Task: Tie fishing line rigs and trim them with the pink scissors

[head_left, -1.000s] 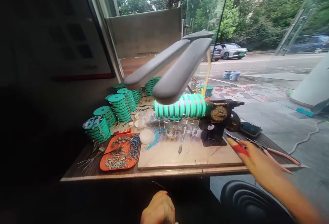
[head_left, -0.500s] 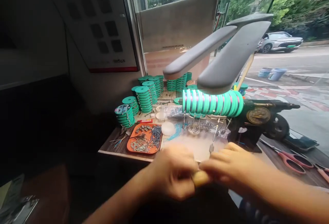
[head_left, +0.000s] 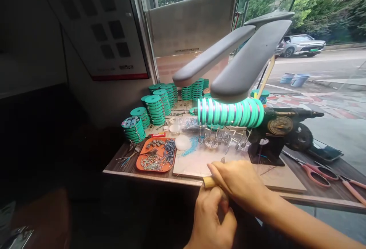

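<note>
Below the table's front edge, my left hand [head_left: 213,212] is closed, its fingers curled and thumb pressed in; what they grip, if anything, is hidden. My right hand [head_left: 243,182] lies just above it, fingers wrapped round a short tan wooden cylinder [head_left: 209,182] whose end sticks out to the left, over my left knuckles. Close above my right fingers hangs a small grey sinker [head_left: 223,160] on a beaded line. That line runs up to a row of green line spools [head_left: 230,112] mounted on a black winding machine [head_left: 280,125], with several more rigs dangling beneath.
An orange tray [head_left: 140,168] with sorted small tackle parts is on the left. Stacked green spools [head_left: 156,110] stand behind it. A grey two-armed lamp [head_left: 237,62] hangs low over the spools. Pink-handled scissors [head_left: 317,176] lie at the right. A pale board [head_left: 185,167] covers the front middle.
My left hand has moved down and right, now beneath my right hand, which has shifted left. The wooden cylinder has turned so its end points left. The view has shifted slightly.
</note>
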A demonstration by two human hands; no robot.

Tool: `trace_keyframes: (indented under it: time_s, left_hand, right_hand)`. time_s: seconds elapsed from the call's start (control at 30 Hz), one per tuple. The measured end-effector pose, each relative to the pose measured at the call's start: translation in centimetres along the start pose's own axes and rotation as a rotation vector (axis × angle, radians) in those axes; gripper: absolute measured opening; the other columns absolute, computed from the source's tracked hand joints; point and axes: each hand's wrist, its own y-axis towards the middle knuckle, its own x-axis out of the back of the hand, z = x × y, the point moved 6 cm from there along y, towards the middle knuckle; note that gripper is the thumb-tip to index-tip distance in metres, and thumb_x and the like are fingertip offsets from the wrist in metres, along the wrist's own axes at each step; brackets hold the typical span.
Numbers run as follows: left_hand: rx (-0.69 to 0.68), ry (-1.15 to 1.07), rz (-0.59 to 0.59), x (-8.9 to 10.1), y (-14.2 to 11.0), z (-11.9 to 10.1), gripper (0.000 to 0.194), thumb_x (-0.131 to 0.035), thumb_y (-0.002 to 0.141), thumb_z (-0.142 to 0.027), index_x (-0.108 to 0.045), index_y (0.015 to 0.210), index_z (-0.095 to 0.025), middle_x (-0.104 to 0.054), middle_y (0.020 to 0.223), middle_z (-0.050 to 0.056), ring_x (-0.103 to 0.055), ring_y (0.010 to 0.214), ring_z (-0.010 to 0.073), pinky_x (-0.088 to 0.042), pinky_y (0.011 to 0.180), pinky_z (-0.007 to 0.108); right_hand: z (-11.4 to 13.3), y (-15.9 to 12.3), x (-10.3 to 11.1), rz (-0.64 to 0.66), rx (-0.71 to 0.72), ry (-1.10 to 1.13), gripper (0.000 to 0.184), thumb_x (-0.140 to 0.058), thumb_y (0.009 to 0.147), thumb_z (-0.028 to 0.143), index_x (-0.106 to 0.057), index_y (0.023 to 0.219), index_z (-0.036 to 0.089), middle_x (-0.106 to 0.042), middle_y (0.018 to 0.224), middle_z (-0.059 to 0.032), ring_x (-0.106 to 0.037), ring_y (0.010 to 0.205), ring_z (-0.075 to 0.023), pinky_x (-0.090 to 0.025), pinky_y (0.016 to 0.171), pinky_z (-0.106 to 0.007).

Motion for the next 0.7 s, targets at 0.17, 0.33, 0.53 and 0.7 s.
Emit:
trace_keyframes:
  time_s: [0.17,0.33,0.53,0.7]
  left_hand:
    - [0.141,-0.039,0.041,-1.0,0.0,0.4,0.027,-0.043,0.055,-0.001,-0.026,0.059,-0.022,-0.040,0.063,0.000,-0.040,0.065,0.0159,-0.031,0.058,0.027]
    - [0.207,-0.107,0.059,-1.4,0.1,0.3,0.027,-0.043,0.055,-0.002,-0.027,0.060,-0.022,-0.038,0.063,-0.002,-0.038,0.064,0.0150,-0.030,0.060,0.027]
    - [0.142,-0.226,0.109,-0.8,0.3,0.5,0.022,-0.049,0.062,-0.010,-0.031,0.058,-0.021,-0.040,0.061,-0.001,-0.039,0.061,0.0150,-0.032,0.058,0.027]
    - [0.092,-0.415,0.027,0.4,-0.4,2.1,0.022,-0.060,0.067,-0.022,-0.044,0.052,-0.020,-0.043,0.058,0.000,-0.042,0.061,0.0156,-0.039,0.072,0.030]
  right_hand:
    - [-0.5,-0.6,-0.8,-0.161,-0.005,-0.063,0.058,-0.015,0.094,0.030,-0.056,0.056,0.017,-0.058,0.041,-0.0053,-0.050,0.034,-0.0142,-0.014,0.044,-0.027]
    - [-1.2,-0.1,-1.0,-0.243,0.001,-0.079,0.057,-0.017,0.095,0.030,-0.055,0.054,0.017,-0.057,0.041,-0.0045,-0.050,0.034,-0.0131,-0.014,0.044,-0.027]
    - [-1.3,-1.1,0.5,-0.232,0.031,-0.076,0.056,-0.015,0.096,0.033,-0.058,0.063,0.019,-0.059,0.045,-0.0008,-0.053,0.038,-0.0125,-0.021,0.043,-0.026]
    - [-5.7,-8.1,2.8,-0.301,-0.077,-0.101,0.045,-0.016,0.095,0.037,-0.056,0.099,0.018,-0.068,0.068,-0.0046,-0.062,0.058,-0.0174,-0.038,0.056,-0.026]
